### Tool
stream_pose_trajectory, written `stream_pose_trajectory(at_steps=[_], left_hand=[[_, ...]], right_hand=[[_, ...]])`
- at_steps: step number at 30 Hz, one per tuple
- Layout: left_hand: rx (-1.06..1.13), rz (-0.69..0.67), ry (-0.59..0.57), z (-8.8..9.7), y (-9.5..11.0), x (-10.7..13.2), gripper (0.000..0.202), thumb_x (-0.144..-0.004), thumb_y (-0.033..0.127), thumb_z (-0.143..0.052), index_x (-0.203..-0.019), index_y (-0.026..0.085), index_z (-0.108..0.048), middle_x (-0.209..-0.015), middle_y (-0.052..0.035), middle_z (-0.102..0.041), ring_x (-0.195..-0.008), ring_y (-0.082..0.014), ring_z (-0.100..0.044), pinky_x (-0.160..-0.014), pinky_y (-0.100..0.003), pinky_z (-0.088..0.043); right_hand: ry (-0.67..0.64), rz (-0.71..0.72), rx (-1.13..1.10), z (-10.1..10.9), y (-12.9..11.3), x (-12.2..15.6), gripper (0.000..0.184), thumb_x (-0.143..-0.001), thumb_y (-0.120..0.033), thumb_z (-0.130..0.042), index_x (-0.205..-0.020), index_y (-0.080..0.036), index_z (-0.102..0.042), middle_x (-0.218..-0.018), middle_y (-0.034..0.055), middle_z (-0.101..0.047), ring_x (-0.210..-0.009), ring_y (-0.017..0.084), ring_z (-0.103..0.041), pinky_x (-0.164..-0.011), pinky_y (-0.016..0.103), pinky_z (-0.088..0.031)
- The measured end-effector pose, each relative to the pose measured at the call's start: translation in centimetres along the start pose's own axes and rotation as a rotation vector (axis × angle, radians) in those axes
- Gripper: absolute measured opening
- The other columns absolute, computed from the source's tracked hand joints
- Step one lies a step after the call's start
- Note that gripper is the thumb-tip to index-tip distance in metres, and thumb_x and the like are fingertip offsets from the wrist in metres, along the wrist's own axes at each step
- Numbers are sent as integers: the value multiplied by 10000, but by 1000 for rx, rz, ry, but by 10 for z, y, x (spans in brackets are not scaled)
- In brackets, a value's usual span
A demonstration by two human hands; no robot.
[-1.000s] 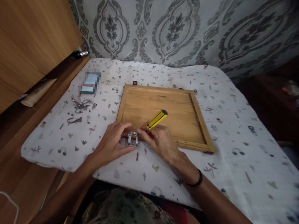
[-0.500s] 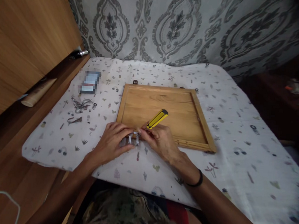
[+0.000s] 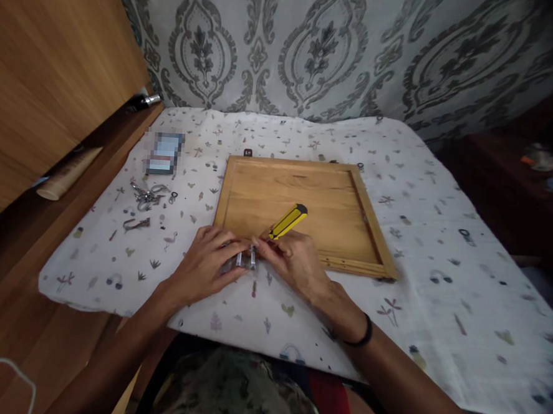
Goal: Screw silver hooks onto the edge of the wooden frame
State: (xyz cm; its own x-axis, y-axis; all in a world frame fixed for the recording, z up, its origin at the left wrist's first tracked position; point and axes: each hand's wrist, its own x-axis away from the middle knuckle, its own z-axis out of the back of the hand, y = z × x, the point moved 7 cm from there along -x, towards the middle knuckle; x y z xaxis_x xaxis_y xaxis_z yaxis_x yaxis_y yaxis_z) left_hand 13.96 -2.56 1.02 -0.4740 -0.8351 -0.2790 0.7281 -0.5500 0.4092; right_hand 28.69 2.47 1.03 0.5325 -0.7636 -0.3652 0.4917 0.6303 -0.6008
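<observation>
My left hand (image 3: 210, 259) is closed on a shiny metal double hook (image 3: 246, 259) at the near edge of a wooden framed board (image 3: 388, 254). Its thumb is below the hook's prongs and its fingers are above. In my right hand (image 3: 299, 258) is a screwdriver (image 3: 288, 222) with a yellow and black handle, which slants up over the board. The screwdriver's blade is hidden by the hand. My right thumb and fingertips meet the hook's upper end, beside the left fingertips. What lies between those fingertips is too small to make out.
On the patterned tablecloth (image 3: 437, 329) to the left are a pile of metal hooks (image 3: 146, 196), a separate hook (image 3: 136, 224) and a blurred phone (image 3: 165, 153). Small dark metal fittings (image 3: 248, 152) lie behind the board. A wooden cabinet (image 3: 61, 50) borders the left side.
The view has shifted slightly. Both hands stay at the hook, and the screwdriver remains in my right hand at nearly the same slant.
</observation>
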Motion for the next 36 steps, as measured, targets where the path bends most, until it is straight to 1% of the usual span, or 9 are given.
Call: stream_pose_trajectory(at_steps=[4,8,13,18,22,27,30,33,36], left_hand=[[-98,-32,4,-1,5,-1,279,-987,364,-607,-1225,226,-656,-1089,-85,-695,-1038,-289,-586,-938,-484,-420],[-167,-47,26,-2,8,-3,226,-974,317,-616,-1161,200,-663,-1059,-83,-696,-1019,-288,-601,-924,-489,-427],[-178,-39,41,-2,8,-3,207,-952,309,-643,-1132,213,-677,-1022,-65,-691,-993,-276,-609,-906,-474,-435],[-189,-30,27,-2,7,-3,220,-919,313,-685,-1109,202,-691,-1006,-74,-681,-1004,-288,-603,-912,-477,-427],[-161,-37,3,-3,6,-2,324,-893,368,-724,-1170,206,-677,-1127,-82,-683,-1052,-295,-598,-948,-490,-411],[-163,-7,42,-4,3,-3,275,-916,423,-731,-1090,212,-699,-1041,-55,-690,-987,-263,-613,-913,-466,-414],[-146,-13,75,-3,3,-3,257,-913,395,-743,-1092,216,-700,-1074,-57,-703,-995,-261,-624,-917,-470,-411],[-127,-25,86,-3,4,-3,294,-918,376,-742,-1161,223,-682,-1119,-64,-705,-1019,-262,-632,-918,-473,-412],[-136,-31,90,-2,3,-3,302,-916,379,-743,-1164,219,-681,-1129,-74,-700,-1029,-274,-631,-891,-467,-416]], right_hand=[[16,39,3,2,-6,-2,515,-1068,-495,-421,-848,-172,-755,-806,95,-744,-718,194,-692,-651,300,-510],[22,57,-48,4,-12,-7,588,-1054,-572,-409,-792,-167,-746,-751,92,-703,-666,187,-653,-611,300,-486],[-21,-6,-170,5,-12,-8,494,-1027,-561,-498,-889,-175,-775,-822,85,-736,-732,191,-675,-672,309,-517],[-26,-124,-426,0,-3,-4,397,-936,-575,-652,-973,-203,-786,-929,66,-769,-790,180,-703,-690,292,-557],[-25,-110,-489,-2,-3,-5,350,-954,-527,-650,-977,-209,-794,-903,55,-750,-786,168,-694,-694,286,-558],[-64,-20,-430,-1,-11,-8,361,-1007,-472,-586,-899,-189,-782,-890,68,-729,-834,181,-693,-767,316,-558],[-64,-61,-472,2,-8,-8,315,-990,-448,-610,-875,-183,-738,-879,62,-711,-814,181,-681,-737,310,-551],[-21,-160,-556,7,-1,-6,169,-922,-340,-696,-1008,-195,-682,-877,28,-694,-778,160,-657,-686,277,-532],[3,-194,-611,13,1,-5,319,-883,-255,-720,-1179,-210,-611,-889,1,-683,-738,124,-621,-660,245,-501]])
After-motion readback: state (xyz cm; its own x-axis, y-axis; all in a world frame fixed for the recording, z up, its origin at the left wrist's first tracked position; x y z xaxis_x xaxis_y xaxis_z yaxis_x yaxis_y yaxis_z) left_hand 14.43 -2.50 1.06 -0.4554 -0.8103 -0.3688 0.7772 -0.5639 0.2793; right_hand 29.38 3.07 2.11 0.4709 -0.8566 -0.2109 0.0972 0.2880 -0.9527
